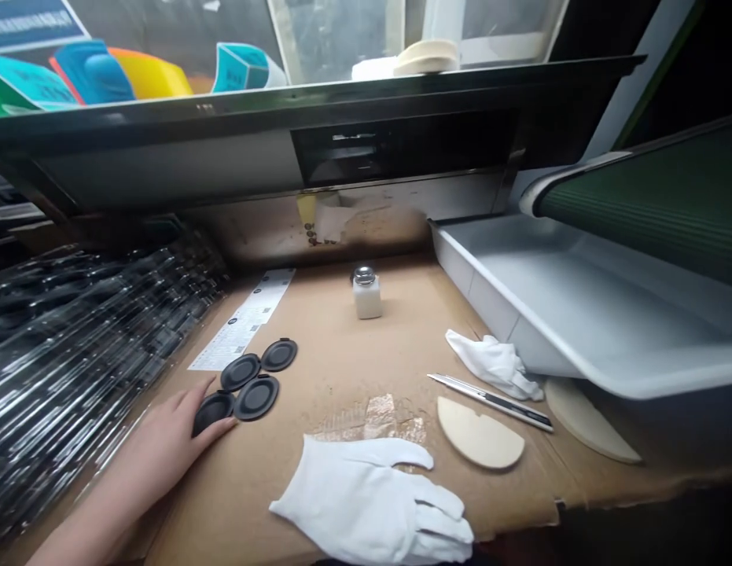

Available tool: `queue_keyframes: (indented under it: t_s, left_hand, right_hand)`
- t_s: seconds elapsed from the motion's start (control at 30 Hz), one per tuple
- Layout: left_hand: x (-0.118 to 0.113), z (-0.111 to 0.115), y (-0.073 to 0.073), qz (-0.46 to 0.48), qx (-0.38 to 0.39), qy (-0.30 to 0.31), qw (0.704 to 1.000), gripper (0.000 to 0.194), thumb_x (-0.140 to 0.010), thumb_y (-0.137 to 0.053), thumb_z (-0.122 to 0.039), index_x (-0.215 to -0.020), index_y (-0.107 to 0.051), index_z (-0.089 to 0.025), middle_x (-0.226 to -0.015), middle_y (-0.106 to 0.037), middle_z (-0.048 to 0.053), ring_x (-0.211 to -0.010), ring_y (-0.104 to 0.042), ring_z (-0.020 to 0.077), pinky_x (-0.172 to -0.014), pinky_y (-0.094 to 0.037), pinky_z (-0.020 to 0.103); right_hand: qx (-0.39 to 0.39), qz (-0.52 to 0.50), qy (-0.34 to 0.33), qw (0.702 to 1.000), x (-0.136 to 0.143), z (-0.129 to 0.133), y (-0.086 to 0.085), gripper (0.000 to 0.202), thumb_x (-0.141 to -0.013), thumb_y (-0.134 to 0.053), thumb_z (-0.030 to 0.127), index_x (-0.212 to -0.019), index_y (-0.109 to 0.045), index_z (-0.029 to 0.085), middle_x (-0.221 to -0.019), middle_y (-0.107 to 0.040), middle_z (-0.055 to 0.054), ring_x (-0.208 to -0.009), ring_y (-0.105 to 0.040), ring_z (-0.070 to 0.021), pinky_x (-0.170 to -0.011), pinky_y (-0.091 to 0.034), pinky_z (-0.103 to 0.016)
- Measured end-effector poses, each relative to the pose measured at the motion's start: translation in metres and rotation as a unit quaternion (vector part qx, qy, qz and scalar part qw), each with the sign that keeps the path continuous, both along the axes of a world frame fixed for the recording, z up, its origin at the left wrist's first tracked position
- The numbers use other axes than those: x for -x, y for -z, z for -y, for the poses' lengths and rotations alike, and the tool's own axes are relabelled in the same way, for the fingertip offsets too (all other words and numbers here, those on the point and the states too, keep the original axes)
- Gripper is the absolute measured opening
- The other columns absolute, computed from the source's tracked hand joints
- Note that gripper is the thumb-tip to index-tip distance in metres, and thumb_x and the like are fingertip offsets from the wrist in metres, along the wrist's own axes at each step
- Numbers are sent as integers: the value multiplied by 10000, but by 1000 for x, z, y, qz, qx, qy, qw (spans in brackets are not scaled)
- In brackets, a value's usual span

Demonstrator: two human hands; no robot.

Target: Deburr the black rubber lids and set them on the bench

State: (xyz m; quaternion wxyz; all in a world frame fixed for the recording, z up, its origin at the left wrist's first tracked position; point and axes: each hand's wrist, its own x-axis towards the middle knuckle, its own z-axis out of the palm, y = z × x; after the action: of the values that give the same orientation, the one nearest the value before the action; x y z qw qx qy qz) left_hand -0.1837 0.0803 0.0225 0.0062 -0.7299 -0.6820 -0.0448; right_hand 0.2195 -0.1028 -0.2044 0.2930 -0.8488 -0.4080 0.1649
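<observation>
My left hand point(174, 428) reaches in from the lower left, bare. Its thumb and fingers close around the edges of a round black cap point(215, 410) at the cardboard. Touching or close beside that cap lie three similar round black caps: one point(240, 372) behind, one point(257, 398) to the right, and one point(279, 354) farthest off. A printed white label sheet point(241, 322) stretches away behind them. My right hand is out of the picture. Flat at the front lies a white glove point(366, 491), its cuff to the left and no arm showing from it.
Stacked clear plastic parts point(100, 354) line the left side. A white pump bottle point(366, 297) stands mid-table. To the right are a utility knife point(489, 402), crumpled white glove point(495, 364), a cream half-disc pad point(480, 434) and a grey tray point(578, 314) below a green conveyor belt point(649, 196).
</observation>
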Motion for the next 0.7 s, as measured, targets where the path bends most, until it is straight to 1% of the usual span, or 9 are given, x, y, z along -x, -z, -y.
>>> queue_keyframes:
  t_s: [0.07, 0.17, 0.3, 0.37, 0.43, 0.5, 0.57, 0.63, 0.7]
  left_hand:
    - [-7, -12, -7, -12, 36, 11, 999, 624, -774, -450, -492, -1281, -388, -132, -1171, -612, 115, -1057, -542, 302, -880, -391, 366]
    - [-15, -12, -20, -22, 65, 12, 998, 603, -776, -448, -452, -1286, -401, -133, -1207, -584, 154, -1048, -558, 306, -870, -405, 369]
    - [-35, -4, -35, -23, 63, 19, 998, 495, -812, -383, -437, -1238, -466, -200, -1271, -515, 115, -1124, -505, 290, -934, -365, 373]
    - [-51, -4, -36, -16, 63, 36, 997, 437, -813, -379, -418, -1183, -506, -225, -1243, -528, 88, -1115, -510, 267, -938, -364, 351]
    - [-65, -7, -33, -14, 67, 53, 996, 398, -776, -429, -411, -1114, -543, -234, -1176, -563, 78, -1060, -540, 264, -902, -393, 343]
    - [-74, -12, -29, -16, 74, 66, 995, 375, -724, -487, -416, -1044, -572, -238, -1092, -597, 76, -978, -572, 271, -843, -425, 351]
    - [-78, -18, -26, -19, 80, 75, 994, 344, -690, -515, -407, -983, -591, -243, -1020, -617, 71, -910, -587, 277, -800, -438, 364]
    - [-78, -21, -25, -22, 84, 85, 993, 315, -681, -514, -377, -956, -594, -245, -988, -621, 70, -886, -587, 281, -791, -435, 378]
    - [-76, -23, -25, -21, 90, 95, 991, 303, -678, -513, -351, -949, -592, -241, -994, -616, 76, -901, -577, 288, -808, -424, 392]
  right_hand:
    - [-3, -40, -43, 998, -6, -6, 14, 335, -838, -552, 393, -1124, -532, 220, -1154, -527, -65, -1040, -525, -221, -780, -501, -376]
    - [-5, -97, -105, 990, -10, -7, 30, 248, -885, -488, 365, -1066, -565, 214, -1140, -555, -57, -970, -550, -174, -824, -484, -357]
    - [-6, -154, -180, 972, -10, -5, 41, 284, -842, -532, 399, -1032, -607, 201, -943, -644, -63, -890, -598, -202, -798, -493, -397]
    - [-4, -173, -211, 962, -10, -6, 42, 298, -798, -564, 402, -1003, -643, 200, -807, -672, -74, -835, -625, -250, -756, -505, -419]
    - [0, -187, -235, 954, -8, -6, 43, 298, -767, -573, 402, -972, -666, 207, -745, -681, -83, -784, -641, -281, -694, -520, -411]
    - [4, -196, -249, 949, -5, -6, 43, 311, -765, -561, 399, -990, -660, 207, -779, -693, -89, -764, -651, -281, -657, -528, -391]
    - [6, -201, -253, 946, -2, -4, 44, 340, -784, -535, 391, -1045, -634, 198, -860, -696, -97, -783, -656, -271, -655, -533, -374]
    - [6, -200, -251, 947, -1, -3, 45, 355, -800, -514, 388, -1084, -614, 200, -903, -693, -99, -809, -656, -268, -665, -534, -369]
    - [7, -190, -246, 950, -1, -3, 46, 349, -807, -509, 393, -1084, -616, 211, -895, -694, -95, -814, -655, -269, -674, -533, -375]
